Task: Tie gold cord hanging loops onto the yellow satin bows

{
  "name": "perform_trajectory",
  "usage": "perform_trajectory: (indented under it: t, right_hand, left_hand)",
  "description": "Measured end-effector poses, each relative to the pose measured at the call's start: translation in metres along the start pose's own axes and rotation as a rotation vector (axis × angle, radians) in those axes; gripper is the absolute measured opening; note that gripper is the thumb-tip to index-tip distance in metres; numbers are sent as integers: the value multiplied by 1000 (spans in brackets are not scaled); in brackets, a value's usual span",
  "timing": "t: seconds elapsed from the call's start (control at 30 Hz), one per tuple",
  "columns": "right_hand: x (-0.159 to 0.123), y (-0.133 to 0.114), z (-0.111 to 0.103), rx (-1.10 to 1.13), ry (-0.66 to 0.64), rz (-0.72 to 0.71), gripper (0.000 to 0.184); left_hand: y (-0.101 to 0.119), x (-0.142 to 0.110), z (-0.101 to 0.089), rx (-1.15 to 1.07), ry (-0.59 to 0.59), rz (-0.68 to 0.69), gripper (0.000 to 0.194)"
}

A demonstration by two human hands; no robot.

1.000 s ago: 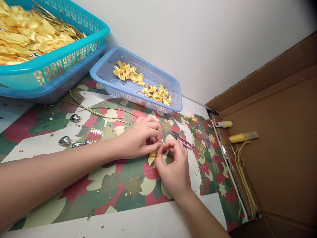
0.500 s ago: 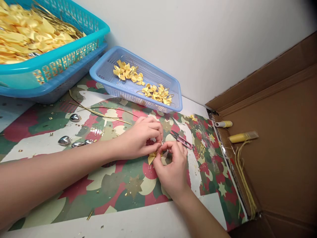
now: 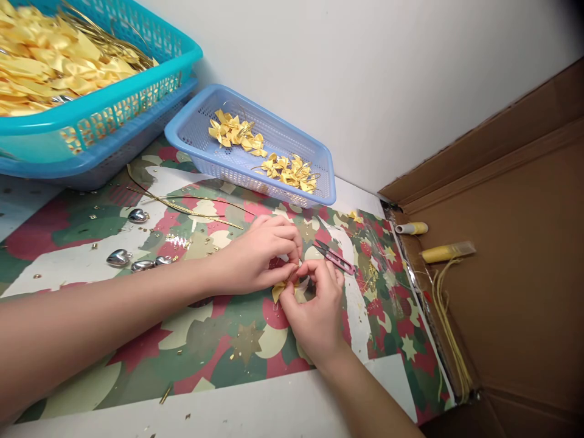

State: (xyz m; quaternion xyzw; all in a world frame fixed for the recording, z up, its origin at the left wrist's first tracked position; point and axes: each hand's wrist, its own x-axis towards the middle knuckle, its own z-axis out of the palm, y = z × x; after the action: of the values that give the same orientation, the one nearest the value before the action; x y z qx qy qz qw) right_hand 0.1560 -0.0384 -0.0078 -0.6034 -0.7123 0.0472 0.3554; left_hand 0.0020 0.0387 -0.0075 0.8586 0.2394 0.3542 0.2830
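My left hand [image 3: 269, 252] and my right hand [image 3: 319, 304] meet over the patterned table cover, both closed with fingertips pinched together. A small yellow ribbon bow [image 3: 277, 292] sits between them, partly hidden by the fingers. My right thumb and forefinger grip its right side. Just above the bow, my left thumb and forefinger pinch something too small and covered to make out. Right beyond my right hand lies a pair of pink-handled thread snips [image 3: 335, 258], blades pointing to the upper left.
Gold cords [image 3: 182, 210] and several silver hearts [image 3: 119, 258] lie left of my hands. A blue basket [image 3: 182, 131] holds yellow bows; a turquoise basket [image 3: 137, 79] heaped with ribbon stands at upper left. Cardboard [image 3: 515, 255] borders the right side, with a yellow tube [image 3: 444, 252] against it.
My right thumb and fingers have shifted slightly left against the bow. My left hand has hardly moved, and everything else lies as before.
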Motion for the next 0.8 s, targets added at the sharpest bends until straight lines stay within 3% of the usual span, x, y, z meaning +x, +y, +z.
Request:
perform_trajectory:
  t: [0.33, 0.8]
  right_hand:
    - [0, 1, 0, 2, 12, 37, 16]
    - [2, 0, -1, 18, -10, 65, 18]
  left_hand:
    - [2, 0, 0, -61, -21, 53, 20]
    - [3, -1, -2, -126, -47, 22, 21]
